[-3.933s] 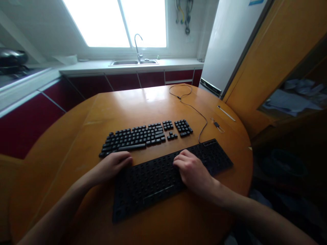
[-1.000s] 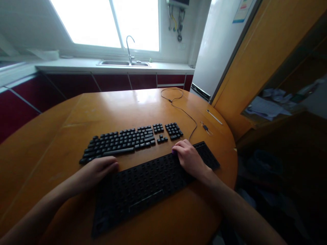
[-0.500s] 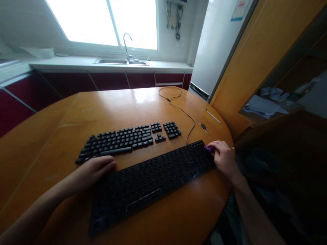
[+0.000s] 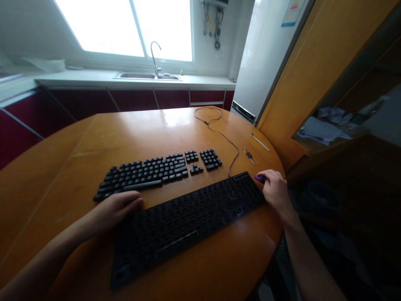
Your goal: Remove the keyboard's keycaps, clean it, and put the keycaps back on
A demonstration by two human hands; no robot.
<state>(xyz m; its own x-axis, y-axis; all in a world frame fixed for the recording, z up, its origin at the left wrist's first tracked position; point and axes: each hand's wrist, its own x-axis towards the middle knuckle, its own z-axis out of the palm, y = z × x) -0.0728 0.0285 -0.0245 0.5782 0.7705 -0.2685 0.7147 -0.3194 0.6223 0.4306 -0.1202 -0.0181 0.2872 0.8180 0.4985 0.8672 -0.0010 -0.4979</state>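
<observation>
A black keyboard base (image 4: 188,221) without its keycaps lies slanted in front of me, its cable running from the far edge. My left hand (image 4: 122,204) grips the far left corner of this base, fingers curled, with the fingertips partly hidden. Just past the base's right end, my right hand (image 4: 275,186) is closed around a small purple object (image 4: 260,178) whose kind I cannot make out. Beyond the base, the loose black keycaps (image 4: 147,173) sit in keyboard order in separate blocks, close to my left hand.
A keycap puller (image 4: 249,155) with wire loops and a white stylus-like stick (image 4: 260,142) lie at the right of the wooden table (image 4: 140,129). The thin cable (image 4: 230,142) loops toward the far edge. A fridge (image 4: 260,58) and sink counter (image 4: 94,77) stand behind.
My right hand has moved slightly up and off the right end of the keyboard base with the purple object. My left hand stays at the left corner.
</observation>
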